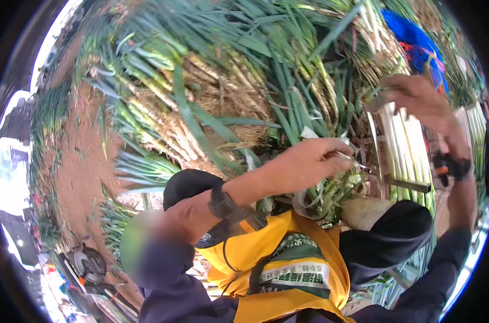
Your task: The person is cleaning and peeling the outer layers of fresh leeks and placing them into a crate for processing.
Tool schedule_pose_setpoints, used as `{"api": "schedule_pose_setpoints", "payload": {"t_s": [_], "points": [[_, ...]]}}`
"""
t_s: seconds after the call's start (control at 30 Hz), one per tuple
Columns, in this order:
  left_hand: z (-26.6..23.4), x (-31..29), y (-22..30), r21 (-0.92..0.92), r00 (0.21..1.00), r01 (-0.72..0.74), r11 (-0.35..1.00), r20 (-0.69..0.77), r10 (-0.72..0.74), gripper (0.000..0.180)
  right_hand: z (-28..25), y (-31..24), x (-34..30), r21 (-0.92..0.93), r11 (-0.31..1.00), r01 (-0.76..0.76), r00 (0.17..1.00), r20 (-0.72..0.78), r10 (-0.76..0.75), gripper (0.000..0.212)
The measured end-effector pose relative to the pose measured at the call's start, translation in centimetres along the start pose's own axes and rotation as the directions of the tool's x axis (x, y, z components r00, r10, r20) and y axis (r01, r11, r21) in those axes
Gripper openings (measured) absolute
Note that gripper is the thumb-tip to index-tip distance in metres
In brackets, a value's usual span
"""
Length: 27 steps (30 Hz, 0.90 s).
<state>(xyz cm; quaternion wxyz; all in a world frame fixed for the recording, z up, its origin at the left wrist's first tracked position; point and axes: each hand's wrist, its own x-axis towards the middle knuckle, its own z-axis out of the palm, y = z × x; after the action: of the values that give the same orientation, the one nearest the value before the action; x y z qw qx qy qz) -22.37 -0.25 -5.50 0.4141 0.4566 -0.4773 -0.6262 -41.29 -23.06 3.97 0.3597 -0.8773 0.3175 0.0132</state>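
Note:
My left hand (322, 161) reaches in front of me with its fingers pinched together. A thin pale strip shows at the fingertips, too small to name. Farther right, my right hand (419, 102) is smeared by motion above the far end of a row of cleaned green onions (403, 145), whose white stalks lie side by side. What is in its curled fingers, if anything, cannot be made out. A dark flat bar (408, 184) crosses the cleaned stalks. Torn green leaves (336, 194) lie below my left hand, near my knees.
Bundles of uncleaned green onions (163, 118) with brown roots (244, 102) pile up ahead and left. Reddish bare soil (82, 156) runs along the left. A blue plastic sheet (417, 43) lies at the far right. A wheel (88, 262) stands at lower left.

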Motion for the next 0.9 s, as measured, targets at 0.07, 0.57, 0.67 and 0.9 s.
{"api": "schedule_pose_setpoints", "payload": {"t_s": [0.07,0.57,0.67,0.9], "points": [[-0.2,-1.1,1.0,0.036,0.999,-0.027,0.999,-0.017,0.027,0.039,5.1,-1.5,5.5,0.102,0.99,0.098,0.99,0.092,-0.108,0.035],[-5.3,-6.7,3.1,-0.484,0.974,-0.15,0.862,-0.223,0.044,0.034,36.7,-8.9,29.4,-0.332,0.805,0.491,0.82,-0.134,-0.556,0.022],[-5.1,-6.8,3.5,-0.482,0.969,-0.147,0.864,-0.244,0.029,0.035,38.6,-9.7,29.7,-0.529,0.752,0.394,0.862,-0.071,-0.502,0.032],[-4.8,-6.2,2.5,-0.434,0.965,-0.17,0.885,-0.256,0.06,0.038,37.1,-9.4,31.0,-0.363,0.88,0.306,0.918,-0.133,-0.374,0.036]]}}
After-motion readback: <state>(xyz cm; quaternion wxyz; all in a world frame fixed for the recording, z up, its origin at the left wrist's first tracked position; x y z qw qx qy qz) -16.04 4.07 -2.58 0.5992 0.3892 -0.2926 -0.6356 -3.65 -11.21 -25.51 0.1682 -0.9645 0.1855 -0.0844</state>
